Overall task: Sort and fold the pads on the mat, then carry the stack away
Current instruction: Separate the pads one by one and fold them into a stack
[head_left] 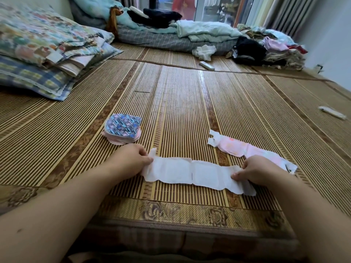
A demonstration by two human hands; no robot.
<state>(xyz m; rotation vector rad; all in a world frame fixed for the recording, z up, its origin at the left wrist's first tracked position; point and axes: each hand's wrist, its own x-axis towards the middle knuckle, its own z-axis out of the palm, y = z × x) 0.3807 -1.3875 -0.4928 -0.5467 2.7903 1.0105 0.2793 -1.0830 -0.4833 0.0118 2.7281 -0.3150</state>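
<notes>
At lower centre, the white pad (197, 172) lies flat between the left hand (131, 158) and right hand (258, 170), each pinching one end.

reaching forward and low with the left hand (133, 158) and right hand (254, 169), well apart. pinching one end each of the pad (197, 173), fingers curled, thumbs on top.

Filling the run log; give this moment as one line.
white pad flat on mat | left hand pinches its left end | right hand pinches right end | stack beyond left hand | pink pad unfolded
</notes>
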